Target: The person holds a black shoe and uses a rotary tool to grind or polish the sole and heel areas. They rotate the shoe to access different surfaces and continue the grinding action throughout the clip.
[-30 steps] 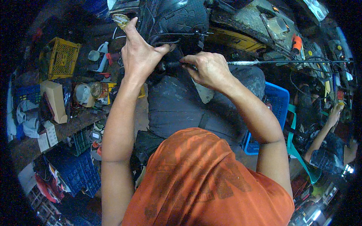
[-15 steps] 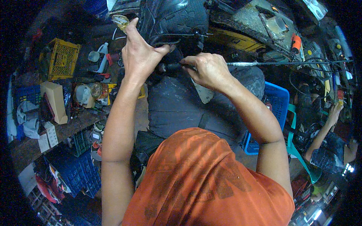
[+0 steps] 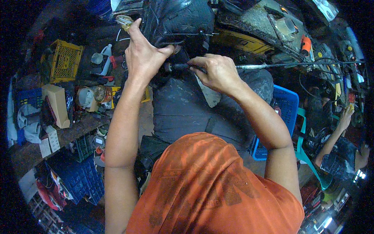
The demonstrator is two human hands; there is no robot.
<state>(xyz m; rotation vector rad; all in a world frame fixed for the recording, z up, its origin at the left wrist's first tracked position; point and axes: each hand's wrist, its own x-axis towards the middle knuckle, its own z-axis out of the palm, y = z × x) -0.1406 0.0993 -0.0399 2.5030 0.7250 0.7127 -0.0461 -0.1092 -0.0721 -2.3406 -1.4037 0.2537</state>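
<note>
My left hand is bent over dark material above my lap, thumb stretched right and index finger pointing away. Its other fingers are hidden, and what they grip is lost in shadow. My right hand is closed on a dark, slim handle that points left toward my left hand. On the far side of the right hand, a long thin line with a pale stretch runs off to the right. Below the right hand a pale pointed flap lies on my dark trousers. Just beyond both hands is a bulky black item.
A blue basket stands by my right leg. At the left are a yellow crate, a cardboard box and a white bottle. A cluttered board lies ahead right. Another person's arm shows far right.
My right hand has shifted slightly to the right with the dark handle, and more of the handle's left end shows. My left hand has barely moved. The black item beyond has shifted a little.
</note>
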